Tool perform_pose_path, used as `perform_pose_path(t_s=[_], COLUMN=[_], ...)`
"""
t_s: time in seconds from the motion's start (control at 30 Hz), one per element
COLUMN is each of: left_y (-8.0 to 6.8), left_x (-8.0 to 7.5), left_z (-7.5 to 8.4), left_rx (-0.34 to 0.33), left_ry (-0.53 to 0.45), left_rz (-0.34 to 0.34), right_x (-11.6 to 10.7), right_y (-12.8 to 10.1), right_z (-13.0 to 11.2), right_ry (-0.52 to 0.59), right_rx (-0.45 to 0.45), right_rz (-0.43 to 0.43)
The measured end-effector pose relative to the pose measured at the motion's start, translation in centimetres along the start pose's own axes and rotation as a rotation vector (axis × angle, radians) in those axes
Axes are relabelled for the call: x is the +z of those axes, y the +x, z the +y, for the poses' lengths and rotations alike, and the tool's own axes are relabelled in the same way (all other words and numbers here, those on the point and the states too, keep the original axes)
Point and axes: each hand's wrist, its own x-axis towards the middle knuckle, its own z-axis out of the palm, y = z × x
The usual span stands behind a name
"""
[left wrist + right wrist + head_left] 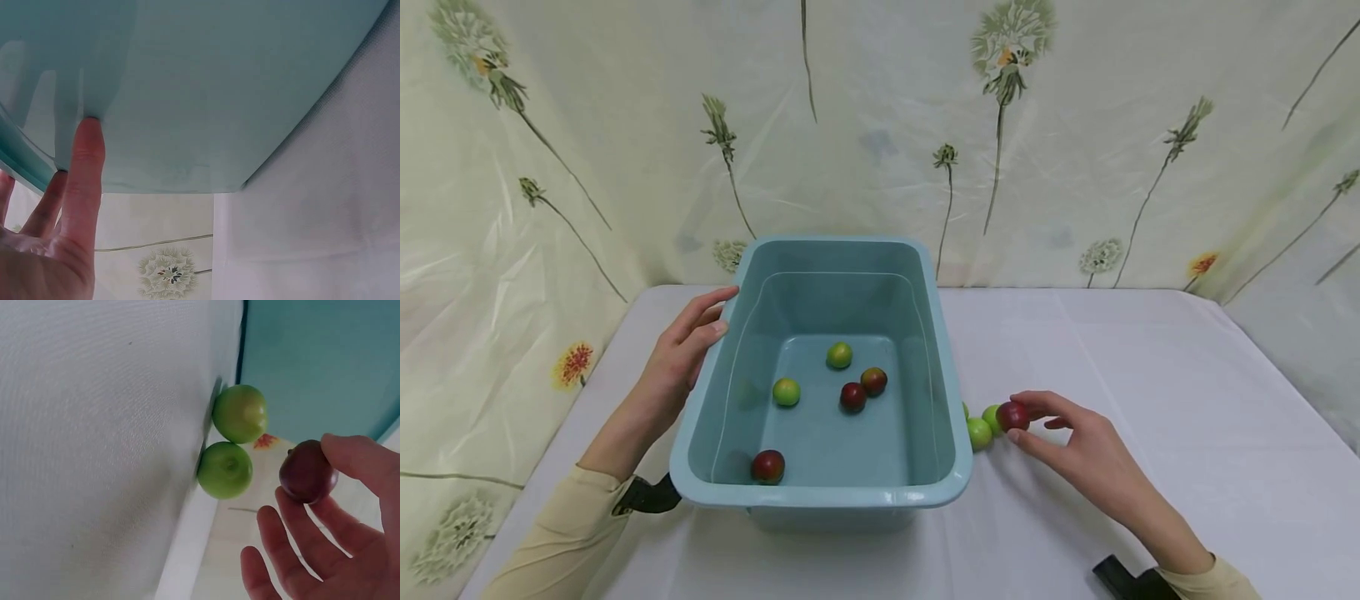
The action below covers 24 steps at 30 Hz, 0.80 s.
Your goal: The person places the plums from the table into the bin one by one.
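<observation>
Nearest the viewer, at 6 o'clock in the head view, stands the blue tub (820,498), resting on the white counter (1150,375). Inside it lie five small fruits: a dark red fruit (768,466) close to the near wall at about 7 o'clock of the tub floor, a green fruit (786,391) further in, a second red fruit (853,397) touching a red-orange fruit (873,381) near the centre, and a yellow-green fruit (839,355) towards the far wall.

At 4 o'clock of the tub, the right hand (1086,454) rests low over the counter. Its fingers (306,534) and thumb pinch a dark red plum (1012,416) at the fingertips; the remaining fingers are loosely spread. The plum sits just outside the tub's right wall, near its front corner. Just beside it, at its 9 o'clock, two green plums (979,433) lie on the counter, touching each other and close against the tub wall. The right wrist view confirms the pair side by side with the red plum apart from them, held in the fingertips.

At 9 o'clock of the tub, the left hand (681,354) lies against the tub's left outer wall, fingers straight and pressed flat on the plastic, thumb near the rim.

Furthest away, a floral curtain (1075,125) hangs behind the counter at 12 o'clock.
</observation>
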Motion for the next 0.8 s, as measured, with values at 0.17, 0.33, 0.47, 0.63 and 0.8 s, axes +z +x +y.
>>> perform_pose_path(t_s=[0.17, 0.33, 0.47, 0.63, 0.8], left_y=[0.0, 0.0, 0.0, 0.0, -0.1], left_x=[0.0, 0.2, 0.2, 0.2, 0.2], left_z=[0.0, 0.1, 0.2, 0.2, 0.1], left_rx=[0.0, -0.005, -0.007, -0.01, -0.012], left_ry=[0.002, 0.004, 0.008, 0.007, 0.005], left_rz=[0.001, 0.003, 0.002, 0.005, 0.009], right_x=[0.2, 0.3, 0.2, 0.2, 0.1], right_y=[0.5, 1.2, 1.6, 2.1, 2.6], right_z=[-0.2, -0.4, -0.5, -0.9, -1.2], right_ry=[0.005, -0.005, -0.009, 0.006, 0.018], right_rx=[-0.012, -0.05, -0.062, -0.06, -0.082], right_rz=[0.008, 0.027, 0.033, 0.03, 0.057])
